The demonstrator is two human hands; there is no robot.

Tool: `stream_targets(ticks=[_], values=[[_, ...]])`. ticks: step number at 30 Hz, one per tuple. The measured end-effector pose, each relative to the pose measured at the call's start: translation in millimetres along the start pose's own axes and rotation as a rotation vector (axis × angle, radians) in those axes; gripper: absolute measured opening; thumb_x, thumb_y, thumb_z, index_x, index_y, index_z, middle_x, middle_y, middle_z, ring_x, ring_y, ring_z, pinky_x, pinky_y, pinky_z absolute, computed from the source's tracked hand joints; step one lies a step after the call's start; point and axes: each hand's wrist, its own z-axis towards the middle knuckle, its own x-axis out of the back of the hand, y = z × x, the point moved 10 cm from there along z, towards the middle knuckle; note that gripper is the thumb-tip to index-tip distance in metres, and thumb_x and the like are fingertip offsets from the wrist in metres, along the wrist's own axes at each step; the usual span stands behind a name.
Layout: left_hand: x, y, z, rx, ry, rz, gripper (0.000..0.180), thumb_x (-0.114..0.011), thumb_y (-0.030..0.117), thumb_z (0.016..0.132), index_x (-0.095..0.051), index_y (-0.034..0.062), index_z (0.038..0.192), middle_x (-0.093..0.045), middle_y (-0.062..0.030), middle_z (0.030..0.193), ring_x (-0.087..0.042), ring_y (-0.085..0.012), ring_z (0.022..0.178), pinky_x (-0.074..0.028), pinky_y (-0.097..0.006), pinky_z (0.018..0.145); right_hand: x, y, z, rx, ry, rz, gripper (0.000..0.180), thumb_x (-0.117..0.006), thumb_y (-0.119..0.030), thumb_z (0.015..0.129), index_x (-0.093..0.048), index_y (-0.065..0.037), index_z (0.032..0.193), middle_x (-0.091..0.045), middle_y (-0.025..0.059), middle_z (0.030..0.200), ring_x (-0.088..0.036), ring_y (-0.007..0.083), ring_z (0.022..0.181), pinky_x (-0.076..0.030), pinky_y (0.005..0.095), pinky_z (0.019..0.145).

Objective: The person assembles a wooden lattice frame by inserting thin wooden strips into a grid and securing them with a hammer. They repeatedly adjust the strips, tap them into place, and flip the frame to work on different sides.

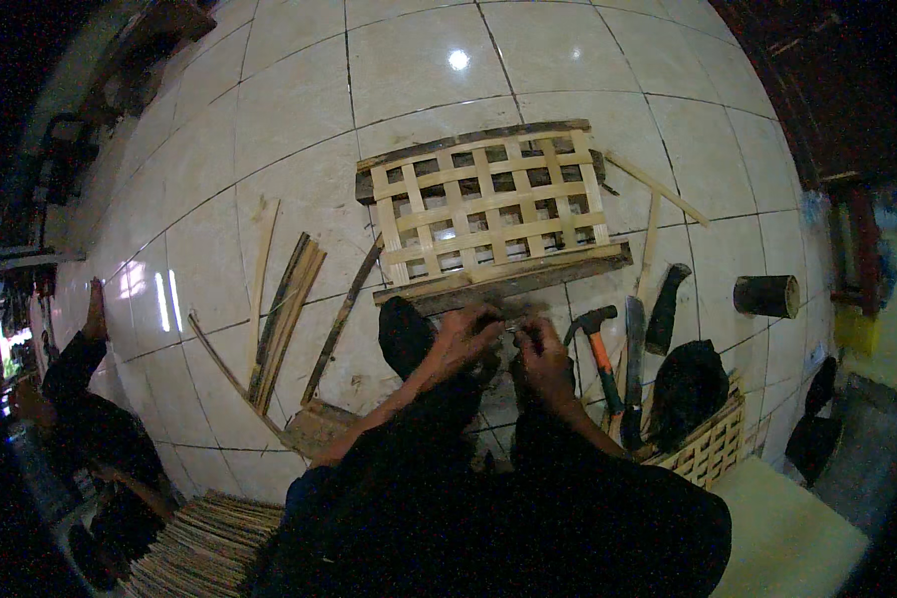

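Here the person crouches on the tiled floor (299,130) over a half-woven bamboo lattice panel (488,204), and the step in hand looks to be work on its near edge. Both hands meet just below the dark wooden batten (503,279) that lies along the panel's lower side. The left hand (463,337) and the right hand (543,349) are close together, almost touching, with the fingers curled in on something small and thin between them; it may be a sliver of bamboo or a fastening, but it is too small and dim to tell. The fingers of each hand seem pinched together rather than spread, though what exactly they clamp cannot be made out.

The panel itself lies flat on the floor straight ahead of the hands, its pale strips crossing over and under, framed by dark battens top and bottom.

By judgement, the next move calls for fine, steady fingertip work right at the batten's edge. A hammer with an orange handle (600,354) lies just to the right of the right hand, beside a long blade (634,369). Loose bamboo strips (284,319) lie to the left.
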Motion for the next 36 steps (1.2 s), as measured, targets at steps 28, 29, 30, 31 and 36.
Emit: stream_targets(ticks=[28, 29, 30, 31, 36], values=[[23, -1, 8, 0.099, 0.309, -0.29, 0.017, -0.066, 0.013, 0.088, -0.066, -0.0009, 0.098, -0.067, -0.0084, 0.088, -0.063, -0.0139, 0.077, -0.05, -0.028, 0.071, -42, -14, 21, -0.075, -0.257, 0.659, 0.032, -0.053, -0.031, 0.097, -0.06, -0.002, 0.107, -0.06, 0.0034, 0.087, -0.058, 0.0133, 0.077, -0.048, 0.0265, 0.071], [33, 9, 10, 0.033, 0.37, -0.236, 0.017, -0.066, 0.013, 0.088, -0.066, -0.0009, 0.097, -0.067, -0.0087, 0.088, -0.063, -0.0141, 0.077, -0.05, -0.028, 0.071, -30, 8, 23, 0.05, -0.201, 0.438, 0.032, -0.053, -0.03, 0.097, -0.06, -0.001, 0.108, -0.061, 0.0043, 0.087, -0.058, 0.0149, 0.078, -0.048, 0.0286, 0.073], [47, 17, 7, -0.027, 0.443, -0.175, 0.016, -0.065, 0.013, 0.088, -0.066, -0.0008, 0.097, -0.068, -0.0089, 0.089, -0.063, -0.0142, 0.076, -0.05, -0.028, 0.071, -13, 6, 18, 0.115, -0.143, 0.293, 0.032, -0.053, -0.029, 0.097, -0.061, 0.0, 0.108, -0.061, 0.0059, 0.088, -0.059, 0.0172, 0.079, -0.049, 0.0313, 0.075], [60, 3, 4, 0.093, 0.481, -0.23, 0.017, -0.065, 0.013, 0.089, -0.066, -0.0012, 0.098, -0.068, -0.0093, 0.089, -0.064, -0.0146, 0.077, -0.05, -0.028, 0.071, 2, 3, 12, 0.168, -0.077, 0.146, 0.031, -0.052, -0.027, 0.097, -0.061, 0.001, 0.108, -0.062, 0.0074, 0.088, -0.06, 0.0195, 0.08, -0.049, 0.0339, 0.076], [106, 0, 3, 0.192, 0.602, -0.431, 0.022, -0.063, 0.01, 0.089, -0.065, -0.0039, 0.106, -0.068, -0.0116, 0.092, -0.066, -0.0162, 0.08, -0.051, -0.028, 0.074, 112, 11, -46, 0.266, 0.328, -0.374, 0.026, -0.06, -0.016, 0.089, -0.061, 0.0, 0.11, -0.059, 0.0187, 0.097, -0.059, 0.0356, 0.088, -0.048, 0.0416, 0.078]])
